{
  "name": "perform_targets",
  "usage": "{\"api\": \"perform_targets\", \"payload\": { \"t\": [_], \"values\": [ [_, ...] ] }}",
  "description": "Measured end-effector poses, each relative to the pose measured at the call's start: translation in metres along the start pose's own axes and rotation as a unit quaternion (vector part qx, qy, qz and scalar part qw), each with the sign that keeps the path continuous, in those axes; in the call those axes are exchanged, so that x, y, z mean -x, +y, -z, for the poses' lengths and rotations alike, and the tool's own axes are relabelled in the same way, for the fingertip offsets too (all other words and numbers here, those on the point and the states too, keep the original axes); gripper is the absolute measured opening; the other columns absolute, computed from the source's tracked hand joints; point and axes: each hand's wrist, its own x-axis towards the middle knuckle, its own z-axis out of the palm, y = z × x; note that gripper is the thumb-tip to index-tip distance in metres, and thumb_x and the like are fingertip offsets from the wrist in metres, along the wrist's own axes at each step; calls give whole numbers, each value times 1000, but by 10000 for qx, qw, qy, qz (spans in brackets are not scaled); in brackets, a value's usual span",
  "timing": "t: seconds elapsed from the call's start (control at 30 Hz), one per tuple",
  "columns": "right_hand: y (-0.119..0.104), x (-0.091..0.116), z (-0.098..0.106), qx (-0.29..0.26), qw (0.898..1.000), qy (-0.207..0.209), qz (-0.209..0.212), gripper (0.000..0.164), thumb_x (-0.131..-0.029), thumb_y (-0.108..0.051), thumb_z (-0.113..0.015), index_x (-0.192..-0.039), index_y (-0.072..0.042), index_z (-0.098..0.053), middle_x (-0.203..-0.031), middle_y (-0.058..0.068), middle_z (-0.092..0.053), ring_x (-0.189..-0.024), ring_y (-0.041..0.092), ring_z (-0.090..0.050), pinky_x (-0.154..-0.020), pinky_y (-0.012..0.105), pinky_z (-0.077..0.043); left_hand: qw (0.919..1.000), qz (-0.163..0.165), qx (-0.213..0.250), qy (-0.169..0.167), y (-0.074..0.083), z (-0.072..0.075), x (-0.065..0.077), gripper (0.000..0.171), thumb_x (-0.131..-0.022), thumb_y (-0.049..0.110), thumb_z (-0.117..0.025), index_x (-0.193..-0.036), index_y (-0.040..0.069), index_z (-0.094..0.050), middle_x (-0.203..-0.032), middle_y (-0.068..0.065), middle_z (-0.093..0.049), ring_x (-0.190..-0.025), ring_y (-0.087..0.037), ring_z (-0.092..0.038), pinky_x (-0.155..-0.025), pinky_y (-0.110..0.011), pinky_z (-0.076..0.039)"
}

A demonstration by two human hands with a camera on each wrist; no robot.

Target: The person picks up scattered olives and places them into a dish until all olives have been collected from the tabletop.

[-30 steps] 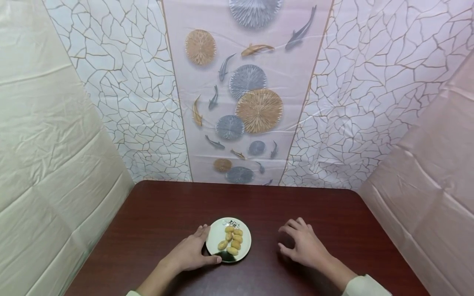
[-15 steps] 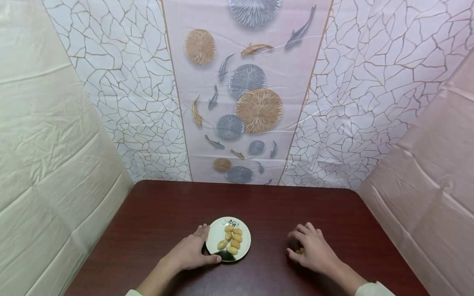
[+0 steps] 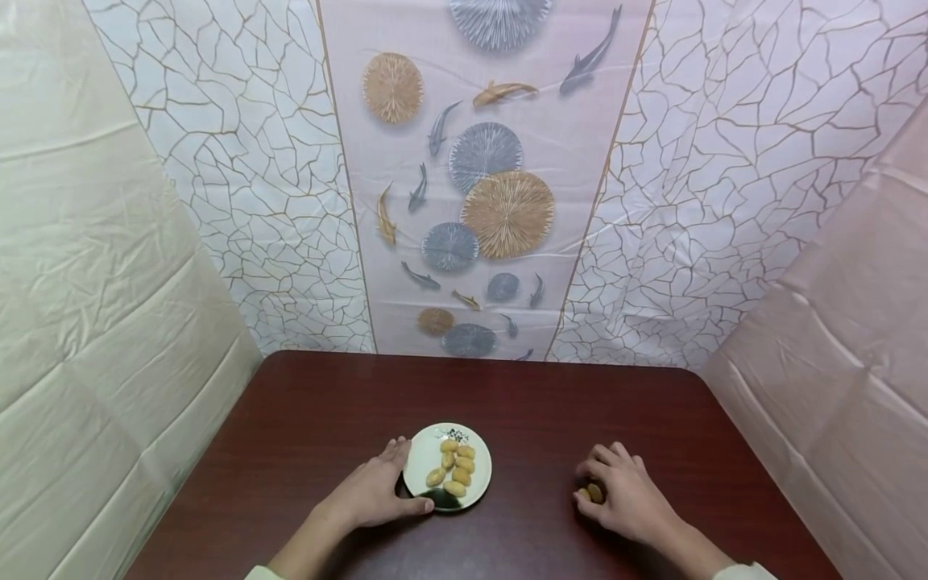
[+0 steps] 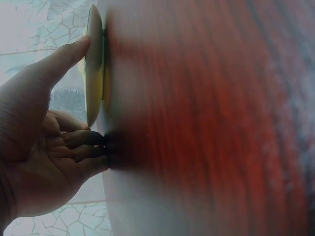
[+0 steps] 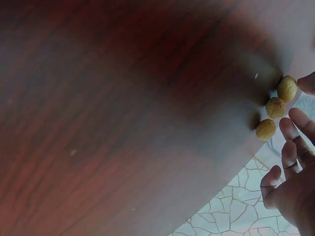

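My left hand point(image 3: 366, 491) holds a small white plate point(image 3: 416, 461) at its left side, thumb on the near rim and fingers along the left edge. The plate has a dark green patch and a floral print, and bears several yellow-brown oval pieces point(image 3: 462, 465) like dried fruit or nuts. In the left wrist view the plate point(image 4: 93, 78) appears edge-on. My right hand point(image 3: 627, 493) is bent over more such pieces point(image 3: 596, 492) on the table. The right wrist view shows three of these pieces point(image 5: 275, 107) in a row, the thumb beside the uppermost and the other fingers spread nearby.
The dark red wooden table point(image 3: 348, 395) has rounded far corners. Behind it hangs a patterned cloth point(image 3: 464, 161) with fish and round motifs. Pale cloth walls stand at the left point(image 3: 109, 322) and right point(image 3: 834, 338).
My right hand has moved to the right and slightly nearer, and the pieces beneath it have come into sight. My left hand and the plate have stayed in place.
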Motion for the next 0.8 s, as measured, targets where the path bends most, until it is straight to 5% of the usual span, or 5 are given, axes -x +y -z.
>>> {"api": "perform_targets", "payload": {
  "t": [0.4, 0.8],
  "values": [
    [2, 6, -2, -369, 9985, -408, 37, 19, -88, -34, -94, -90, -36, -75, -97, -20, -56, -90, 4, -34, -75, 34, -26, 9999, 95, 5, -52, 1, -1, 2, 121, -87, 65, -86, -169, -8, -35, -175, -32, -36, -165, -47, -36, -126, -70, -41],
    [2, 4, -6, -194, 9990, -289, 274, 21, -86, -26, -95, -95, -35, -79, -96, -23, -60, -91, 3, -35, -76, 35, -29, 9999, 97, 11, -45, -1, -2, 1, 121, -87, 67, -85, -170, -6, -35, -176, -30, -35, -166, -46, -35, -126, -72, -40]
  ]
}}
